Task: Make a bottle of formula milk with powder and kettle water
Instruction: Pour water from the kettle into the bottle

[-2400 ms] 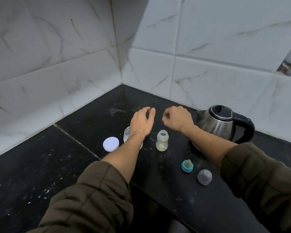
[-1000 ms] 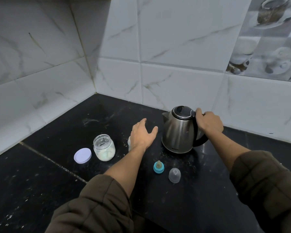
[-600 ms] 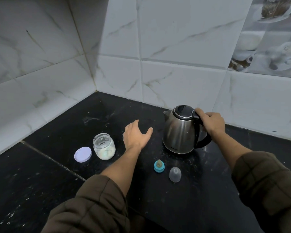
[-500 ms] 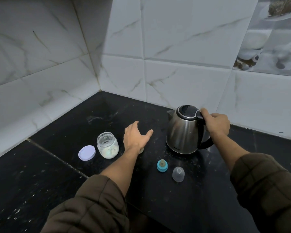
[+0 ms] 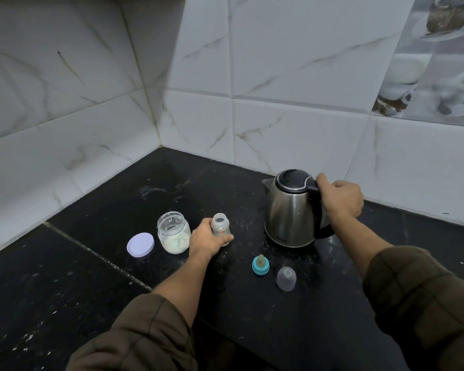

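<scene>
A small clear baby bottle [image 5: 220, 226] stands open-topped on the black counter [image 5: 118, 210], and my left hand [image 5: 206, 241] grips its lower half. To its right stands a steel kettle [image 5: 291, 210] with a black lid; my right hand [image 5: 339, 197] grips its black handle. A glass jar of white powder [image 5: 173, 232] stands open just left of the bottle, its pale lid [image 5: 140, 244] lying beside it. The teal teat ring [image 5: 260, 265] and a clear cap [image 5: 286, 278] lie in front of the kettle.
White marble-look tiled walls [image 5: 279, 76] meet in a corner behind the counter. White specks of powder are scattered over the counter. The counter's front edge runs near my sleeves at the bottom.
My left hand, which hovered open over the bottle, has come down and closed around it. My right hand keeps its hold on the kettle handle; the kettle stays on the counter.
</scene>
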Tool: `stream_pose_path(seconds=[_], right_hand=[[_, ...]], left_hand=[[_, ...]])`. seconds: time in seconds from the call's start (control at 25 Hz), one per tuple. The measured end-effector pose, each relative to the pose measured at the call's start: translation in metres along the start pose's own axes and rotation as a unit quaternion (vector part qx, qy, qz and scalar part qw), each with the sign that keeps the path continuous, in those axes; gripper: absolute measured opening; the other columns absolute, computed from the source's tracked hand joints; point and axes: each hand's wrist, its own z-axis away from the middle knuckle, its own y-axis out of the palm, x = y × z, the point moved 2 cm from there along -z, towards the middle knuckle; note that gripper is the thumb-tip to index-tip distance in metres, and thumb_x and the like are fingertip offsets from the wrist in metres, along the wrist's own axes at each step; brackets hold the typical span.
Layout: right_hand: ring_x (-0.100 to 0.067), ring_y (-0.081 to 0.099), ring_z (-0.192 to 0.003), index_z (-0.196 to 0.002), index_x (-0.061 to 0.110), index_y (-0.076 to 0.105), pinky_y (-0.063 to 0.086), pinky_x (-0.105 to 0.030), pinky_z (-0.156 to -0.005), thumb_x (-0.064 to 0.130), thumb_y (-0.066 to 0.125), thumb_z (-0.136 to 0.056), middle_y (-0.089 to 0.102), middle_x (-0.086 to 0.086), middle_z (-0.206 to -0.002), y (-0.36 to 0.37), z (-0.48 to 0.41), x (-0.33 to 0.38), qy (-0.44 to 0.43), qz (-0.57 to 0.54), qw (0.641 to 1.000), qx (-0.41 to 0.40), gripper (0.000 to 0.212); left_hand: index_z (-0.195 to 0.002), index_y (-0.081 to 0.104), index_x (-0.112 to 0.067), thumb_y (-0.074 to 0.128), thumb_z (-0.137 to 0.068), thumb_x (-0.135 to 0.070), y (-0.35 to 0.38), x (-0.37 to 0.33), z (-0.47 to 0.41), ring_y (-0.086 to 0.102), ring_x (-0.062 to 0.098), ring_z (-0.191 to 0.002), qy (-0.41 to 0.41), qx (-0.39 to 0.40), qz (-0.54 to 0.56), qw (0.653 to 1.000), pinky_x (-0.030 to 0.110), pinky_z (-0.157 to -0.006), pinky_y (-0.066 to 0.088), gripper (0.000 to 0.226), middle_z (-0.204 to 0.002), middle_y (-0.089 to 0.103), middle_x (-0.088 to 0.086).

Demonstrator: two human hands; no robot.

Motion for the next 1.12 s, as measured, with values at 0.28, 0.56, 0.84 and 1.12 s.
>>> stream_pose_path(seconds=[0.28, 0.56, 0.84, 1.12], right_hand=[[-0.023, 0.047, -0.052, -0.053, 0.014, 0.051, 0.044, -0.031, -0.057, 0.059, 0.058, -0.067, 0.041, 0.000, -0.049, 0.011, 0.015, 0.029, -0.077, 0.037, 0.996, 0.039, 0.048], [-0.027, 0.057, -0.055, -0.052, 0.008, 0.054, 0.048, -0.032, -0.056, 0.057, 0.059, -0.071, 0.052, -0.006, -0.050, 0.017, 0.032, 0.063, -0.154, 0.063, 0.985, 0.049, 0.052], [-0.028, 0.058, -0.056, -0.054, 0.009, 0.056, 0.046, -0.031, -0.056, 0.051, 0.062, -0.076, 0.053, -0.001, -0.050, 0.020, 0.050, 0.092, -0.217, 0.123, 0.967, 0.042, 0.048], [-0.027, 0.061, -0.060, -0.059, 0.009, 0.066, 0.049, -0.031, -0.060, 0.054, 0.059, -0.076, 0.064, -0.006, -0.056, 0.025, 0.065, 0.104, -0.238, 0.171, 0.955, 0.038, 0.049]], left_hand=[[-0.123, 0.062, -0.023, 0.084, -0.082, -0.047, -0.003, -0.024, 0.003, 0.065, 0.024, -0.115, 0.030, -0.015, -0.016, 0.999, 0.038, -0.098, 0.050, 0.052, -0.118, 0.072, 0.001], [-0.125, 0.060, -0.025, 0.082, -0.082, -0.045, -0.018, -0.043, 0.003, 0.064, 0.028, -0.117, 0.056, -0.027, -0.026, 0.998, 0.035, -0.096, 0.046, 0.052, -0.122, 0.071, 0.004], [-0.127, 0.060, -0.025, 0.080, -0.084, -0.045, -0.037, -0.049, 0.006, 0.065, 0.028, -0.115, 0.084, -0.028, -0.055, 0.995, 0.037, -0.096, 0.049, 0.052, -0.121, 0.071, 0.004], [-0.124, 0.061, -0.025, 0.079, -0.081, -0.042, -0.046, -0.044, 0.009, 0.066, 0.031, -0.111, 0.086, -0.020, -0.084, 0.993, 0.041, -0.094, 0.053, 0.049, -0.117, 0.072, 0.006]])
